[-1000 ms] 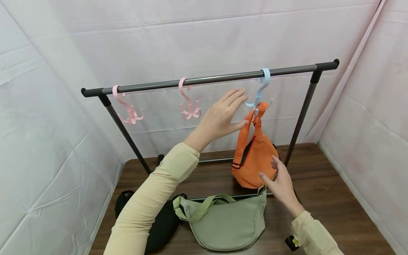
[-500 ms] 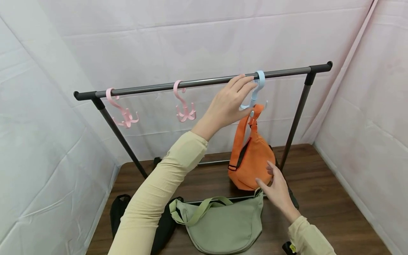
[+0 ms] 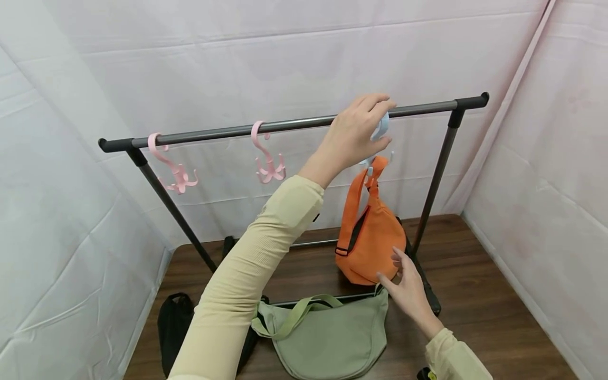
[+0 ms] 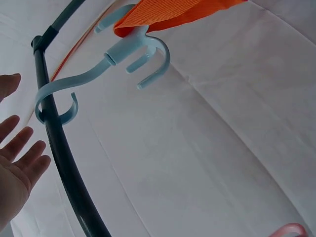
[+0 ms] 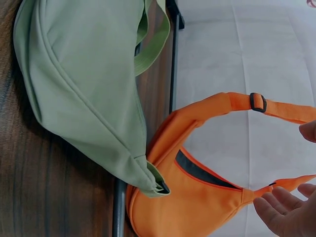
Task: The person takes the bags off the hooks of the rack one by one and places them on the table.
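Note:
My left hand (image 3: 353, 132) is raised in front of the light blue hook (image 3: 382, 126), hiding part of it. In the left wrist view, its fingers are spread and a gap separates them from the blue hook (image 4: 126, 49), which hangs over the rail (image 4: 64, 158). An orange sling bag (image 3: 377, 243) hangs by its strap from that hook's lower prongs. Low by the bag's right side is my right hand (image 3: 409, 290), with thumb and fingers apart and nothing held. The right wrist view has this hand (image 5: 291, 212) near the orange strap (image 5: 281, 109); contact cannot be told.
Two pink hooks (image 3: 268, 158) hang farther left on the rack's top rail (image 3: 209, 135). A green bag (image 3: 332, 338) lies on the brown wooden table (image 3: 484, 295) in front. A black bag (image 3: 173, 327) is partly behind my left sleeve. White cloth walls (image 3: 546, 184) surround the table.
My left hand has moved up and right, from beside the blue hook to in front of it at rail height. My right hand stays low by the orange bag. The view has shifted slightly.

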`<state>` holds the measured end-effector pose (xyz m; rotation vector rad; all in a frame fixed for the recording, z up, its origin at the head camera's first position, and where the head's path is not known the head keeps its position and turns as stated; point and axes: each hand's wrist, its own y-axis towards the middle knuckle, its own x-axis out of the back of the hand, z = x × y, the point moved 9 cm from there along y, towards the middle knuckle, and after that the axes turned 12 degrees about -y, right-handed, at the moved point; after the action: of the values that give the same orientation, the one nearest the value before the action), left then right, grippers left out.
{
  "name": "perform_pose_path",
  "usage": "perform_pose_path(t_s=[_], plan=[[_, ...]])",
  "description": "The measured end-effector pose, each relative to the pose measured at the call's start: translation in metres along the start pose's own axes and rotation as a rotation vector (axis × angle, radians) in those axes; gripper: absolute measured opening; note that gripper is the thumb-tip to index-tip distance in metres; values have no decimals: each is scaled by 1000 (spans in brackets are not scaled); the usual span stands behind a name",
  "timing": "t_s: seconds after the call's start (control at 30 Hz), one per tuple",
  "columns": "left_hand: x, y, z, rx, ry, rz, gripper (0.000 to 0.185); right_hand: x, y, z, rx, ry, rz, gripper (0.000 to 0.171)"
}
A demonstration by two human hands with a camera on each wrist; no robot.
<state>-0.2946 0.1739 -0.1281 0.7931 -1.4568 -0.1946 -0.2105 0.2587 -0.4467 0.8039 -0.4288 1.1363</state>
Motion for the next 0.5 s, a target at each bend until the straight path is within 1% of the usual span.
perform_pose_path(t_s=[0.1, 0.23, 0.5], plan=[[-1, 1, 3, 8, -6, 7, 43, -1, -2, 2, 17, -23, -13, 67], [0, -1, 9, 17, -24, -8, 36, -3, -4, 4, 34, -25, -14, 67], [-1, -1, 12, -3, -25, -35, 31, -7, -6, 5, 41, -10, 2, 65]])
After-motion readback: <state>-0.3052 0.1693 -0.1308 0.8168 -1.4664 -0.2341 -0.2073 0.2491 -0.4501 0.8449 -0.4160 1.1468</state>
